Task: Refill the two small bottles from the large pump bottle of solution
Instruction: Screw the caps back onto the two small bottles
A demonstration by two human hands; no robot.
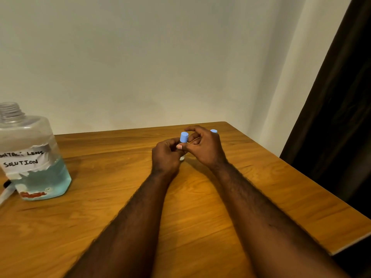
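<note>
Two hands meet over the table [190, 201]: the left hand [164, 155] is wrapped round one small bottle [182, 157], held upright with its blue cap [183, 137] on top, while the right hand [204, 147] curls just beside that cap; whether its fingers grip it cannot be told. Only the top of the second small bottle [213, 131] shows behind the right hand. Well apart on the left, the large bottle [36, 141] stands open-necked, partly cut off.

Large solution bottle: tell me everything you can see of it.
The large bottle is clear plastic, upright on the wooden table at far left, cut by the frame. Its threaded neck is bare, no pump fitted. Pale blue liquid fills its lower part. A torn white label reads LENS SOLUTION by hand. Left hand and right hand are away from it.
</note>
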